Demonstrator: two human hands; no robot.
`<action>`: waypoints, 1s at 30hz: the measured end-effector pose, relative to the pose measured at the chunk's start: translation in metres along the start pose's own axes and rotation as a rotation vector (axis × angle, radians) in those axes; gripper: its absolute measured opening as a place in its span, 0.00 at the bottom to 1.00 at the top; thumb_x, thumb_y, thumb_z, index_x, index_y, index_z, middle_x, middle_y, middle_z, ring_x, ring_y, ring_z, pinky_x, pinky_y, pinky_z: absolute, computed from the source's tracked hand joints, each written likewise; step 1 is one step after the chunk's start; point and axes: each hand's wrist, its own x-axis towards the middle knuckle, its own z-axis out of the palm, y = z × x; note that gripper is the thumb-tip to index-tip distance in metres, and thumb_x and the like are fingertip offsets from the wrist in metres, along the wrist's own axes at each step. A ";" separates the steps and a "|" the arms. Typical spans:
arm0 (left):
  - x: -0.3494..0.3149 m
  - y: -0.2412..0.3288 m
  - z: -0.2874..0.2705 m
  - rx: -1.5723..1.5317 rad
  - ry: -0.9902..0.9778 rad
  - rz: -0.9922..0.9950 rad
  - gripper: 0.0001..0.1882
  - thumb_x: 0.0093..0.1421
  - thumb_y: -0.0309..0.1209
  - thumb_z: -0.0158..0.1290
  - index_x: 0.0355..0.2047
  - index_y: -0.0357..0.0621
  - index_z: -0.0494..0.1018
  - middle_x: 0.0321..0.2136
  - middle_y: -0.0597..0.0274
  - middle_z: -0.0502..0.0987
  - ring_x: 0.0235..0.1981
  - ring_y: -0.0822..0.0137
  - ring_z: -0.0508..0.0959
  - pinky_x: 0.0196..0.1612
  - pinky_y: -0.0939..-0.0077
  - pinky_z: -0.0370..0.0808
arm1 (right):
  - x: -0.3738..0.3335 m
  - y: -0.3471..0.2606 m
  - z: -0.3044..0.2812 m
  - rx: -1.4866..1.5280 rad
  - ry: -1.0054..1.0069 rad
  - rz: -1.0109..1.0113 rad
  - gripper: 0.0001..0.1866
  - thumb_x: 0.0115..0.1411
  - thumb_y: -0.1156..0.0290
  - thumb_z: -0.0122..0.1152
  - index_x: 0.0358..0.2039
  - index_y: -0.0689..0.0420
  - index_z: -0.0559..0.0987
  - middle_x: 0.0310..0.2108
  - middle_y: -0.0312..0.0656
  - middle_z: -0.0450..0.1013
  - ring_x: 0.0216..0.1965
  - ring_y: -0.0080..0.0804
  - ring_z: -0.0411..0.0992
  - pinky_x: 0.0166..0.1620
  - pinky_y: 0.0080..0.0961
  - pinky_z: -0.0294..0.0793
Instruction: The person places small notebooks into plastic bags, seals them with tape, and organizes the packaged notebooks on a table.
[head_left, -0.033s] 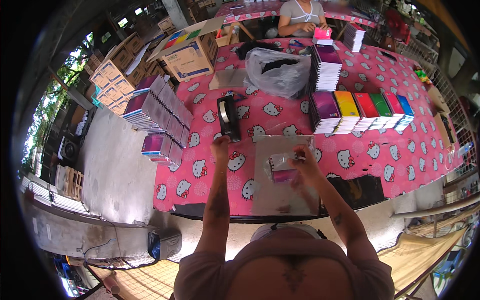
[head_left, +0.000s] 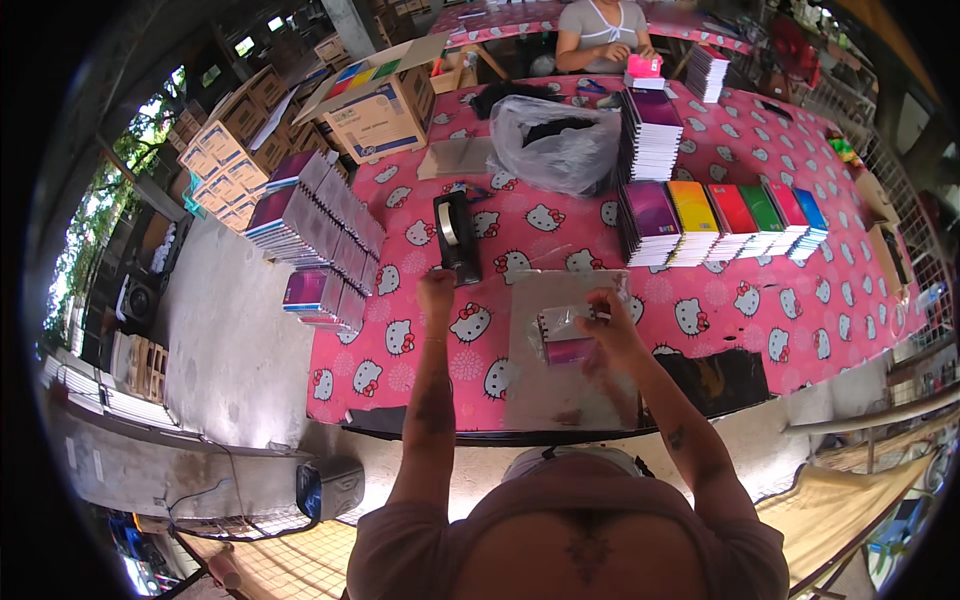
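A black tape dispenser [head_left: 458,240] with a roll of tape stands on the table. At its near end my left hand [head_left: 436,290] is closed, its fingertips just beside the dispenser; what they hold, if anything, is too small to make out. A purple spiral notebook [head_left: 568,350] in a clear plastic bag [head_left: 556,318] lies on a grey board [head_left: 530,385] in front of me. Over the notebook's right side, my right hand [head_left: 612,325] has its fingers bent and closed on the clear plastic.
Notebook stacks in several colours [head_left: 735,225] stand at the right, with a taller purple stack [head_left: 652,140] behind. Wrapped notebooks [head_left: 310,235] are piled at the left edge. A plastic bag of dark material [head_left: 560,150], an open carton [head_left: 380,115] and a seated person [head_left: 600,35] are farther back.
My left hand and forearm have shifted slightly left, a little away from the tape dispenser. My right hand and the bagged notebook stay in place.
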 end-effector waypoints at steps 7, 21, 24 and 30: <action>-0.051 0.166 -0.024 0.112 -0.778 0.594 0.10 0.51 0.35 0.61 0.30 0.42 0.82 0.27 0.56 0.83 0.29 0.60 0.84 0.36 0.66 0.78 | -0.008 -0.005 0.000 0.073 0.022 -0.041 0.25 0.52 0.74 0.72 0.49 0.54 0.71 0.44 0.36 0.66 0.44 0.25 0.67 0.45 0.25 0.72; -0.041 0.104 0.071 -0.236 -1.398 0.201 0.19 0.59 0.38 0.60 0.43 0.35 0.76 0.36 0.52 0.80 0.41 0.70 0.78 0.42 0.76 0.72 | -0.014 -0.012 0.009 0.117 0.003 -0.075 0.28 0.54 0.75 0.71 0.54 0.55 0.69 0.45 0.37 0.66 0.46 0.26 0.67 0.49 0.26 0.70; -0.096 0.176 0.041 0.165 -0.751 0.703 0.30 0.56 0.44 0.62 0.50 0.31 0.72 0.45 0.50 0.77 0.49 0.63 0.75 0.49 0.70 0.70 | -0.023 -0.006 0.001 0.258 0.121 -0.095 0.23 0.58 0.72 0.67 0.53 0.56 0.69 0.43 0.36 0.67 0.42 0.25 0.69 0.48 0.26 0.72; -0.158 0.181 0.010 0.456 -0.437 0.976 0.43 0.43 0.53 0.69 0.50 0.33 0.69 0.44 0.50 0.74 0.51 0.48 0.72 0.55 0.55 0.67 | -0.074 0.057 0.015 0.647 0.167 0.216 0.16 0.66 0.62 0.58 0.50 0.55 0.73 0.44 0.35 0.70 0.39 0.23 0.70 0.47 0.25 0.73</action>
